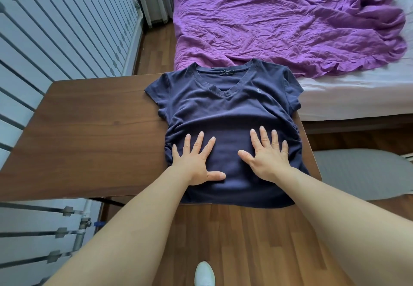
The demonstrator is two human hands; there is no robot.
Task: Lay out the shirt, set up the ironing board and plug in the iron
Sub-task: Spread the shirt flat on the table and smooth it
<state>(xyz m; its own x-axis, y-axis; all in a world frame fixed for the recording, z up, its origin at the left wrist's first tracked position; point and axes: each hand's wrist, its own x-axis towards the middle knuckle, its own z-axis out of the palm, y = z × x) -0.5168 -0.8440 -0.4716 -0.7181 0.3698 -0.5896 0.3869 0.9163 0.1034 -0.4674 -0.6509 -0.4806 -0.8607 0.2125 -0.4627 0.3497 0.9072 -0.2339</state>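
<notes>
A bedroom with a plank floor, where a brown wooden table [89, 129] stands against the foot of a bed. On the table's right half lies the navy V-neck shirt [223, 106], front up, collar toward the bed and hem at the near edge. The left hand [196, 158] and right hand [268, 156] press flat on its lower half, fingers straight and spread wide, thumbs pointing inward. The cloth is bunched at both side seams, so the smoothing is probably best done with palms sliding outward from the middle, lightly enough not to drag the shirt off the edge. The neck label [226, 70] seems to read "FIRST SIGHT", and a small pale emblem [258, 91] sits on the chest. Beyond lies a rumpled purple sheet [279, 17]. A grey padded shape [362, 173], perhaps the ironing board, lies to the right.
</notes>
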